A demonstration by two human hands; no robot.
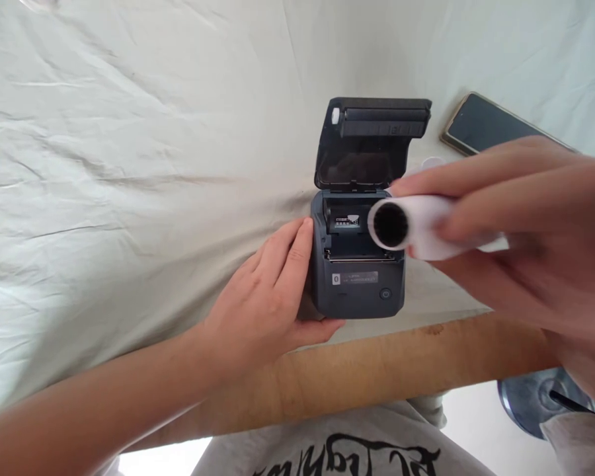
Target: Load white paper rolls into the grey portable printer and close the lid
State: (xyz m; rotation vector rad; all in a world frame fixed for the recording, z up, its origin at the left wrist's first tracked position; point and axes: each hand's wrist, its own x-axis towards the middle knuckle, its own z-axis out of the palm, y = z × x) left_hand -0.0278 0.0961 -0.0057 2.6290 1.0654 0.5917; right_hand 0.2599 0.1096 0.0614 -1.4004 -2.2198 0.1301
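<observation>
A dark blue-grey label printer (pixel 359 287) lies on the cloth with its lid (pixel 371 142) swung up, so the paper bay shows. My left hand (pixel 272 284) grips the printer's left side, fingers along the edge and thumb at its front corner. Over the right part of the bay, my right hand (pixel 506 218) is closed around a white paper roll (pixel 431 225). The roll's dark hollow core faces left, and the roll covers part of the bay. Some of the right-hand fingers are hidden behind it.
A smartphone (pixel 496 125) in a case lies beyond my right hand. Creased pale cloth (pixel 153 132) covers the table, with its wooden edge (pixel 352 370) bare nearest my body. A dark round base (pixel 530 396) shows below the edge at the right.
</observation>
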